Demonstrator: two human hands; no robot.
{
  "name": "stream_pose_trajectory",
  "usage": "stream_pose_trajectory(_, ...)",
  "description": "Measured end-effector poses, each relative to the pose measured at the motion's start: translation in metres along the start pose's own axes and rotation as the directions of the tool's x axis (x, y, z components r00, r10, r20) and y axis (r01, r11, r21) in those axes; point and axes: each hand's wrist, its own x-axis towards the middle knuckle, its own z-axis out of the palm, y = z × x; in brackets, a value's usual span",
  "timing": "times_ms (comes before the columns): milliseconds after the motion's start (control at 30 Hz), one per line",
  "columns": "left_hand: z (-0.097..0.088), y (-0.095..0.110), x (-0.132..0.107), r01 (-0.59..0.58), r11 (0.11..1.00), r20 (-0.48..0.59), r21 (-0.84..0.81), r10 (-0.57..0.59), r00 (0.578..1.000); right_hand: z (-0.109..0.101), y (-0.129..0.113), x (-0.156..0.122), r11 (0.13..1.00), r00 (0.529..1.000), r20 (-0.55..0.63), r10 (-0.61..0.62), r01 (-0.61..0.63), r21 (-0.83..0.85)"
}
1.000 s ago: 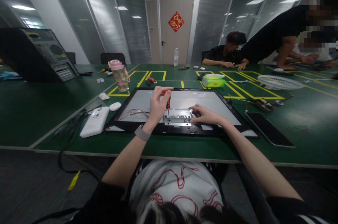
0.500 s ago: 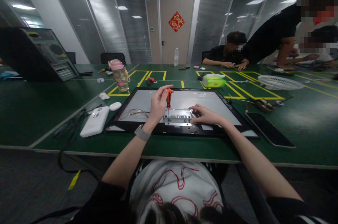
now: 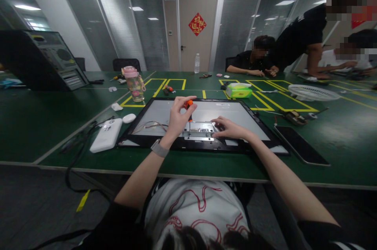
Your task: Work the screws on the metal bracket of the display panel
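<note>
An orange and black screwdriver [image 3: 190,118] stands nearly upright in my left hand [image 3: 179,116], its handle gripped between thumb and fingers. Its shaft points down at a metal bracket [image 3: 200,138] with connectors, at the near middle of a flat display panel [image 3: 203,109]. The panel lies on the table with a black frame around its grey back. My right hand [image 3: 226,127] has its thumb and fingers on the right end of the bracket, gripping it. Thin wires [image 3: 151,125] run across the panel left of my left hand.
A white power bank [image 3: 106,136] and a small white case [image 3: 129,118] lie left of the panel; a black phone [image 3: 300,144] lies right. Beyond stand a pink-lidded bottle [image 3: 134,85], a green tissue pack [image 3: 239,90] and a computer case [image 3: 44,61]. Other people are at the far right.
My left thumb and fingers have shifted around the screwdriver handle, which leans slightly differently. My right hand stays in place. At the far right, the standing person has moved a little.
</note>
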Motion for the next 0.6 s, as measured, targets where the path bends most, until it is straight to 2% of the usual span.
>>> stream_pose_trajectory(167, -0.0010, 0.0005, 0.0002, 0.033, 0.998, -0.011, -0.059, -0.033, 0.999, 0.0002, 0.0013, -0.0003, 1.000, 1.000, 0.002, 0.000, 0.000, 0.014)
stream_pose_trajectory(433, -0.0006, -0.0020, 0.0017, 0.033, 0.999, -0.082, -0.002, -0.033, 0.996, 0.0005, 0.0023, 0.0001, 1.000, 1.000, -0.005, -0.002, 0.002, 0.016)
stream_pose_trajectory(600, -0.0019, 0.0019, 0.0022, 0.024, 1.000, -0.052, -0.017, -0.025, 0.998, 0.0000, 0.0009, -0.0001, 1.000, 1.000, 0.003, -0.001, 0.001, 0.007)
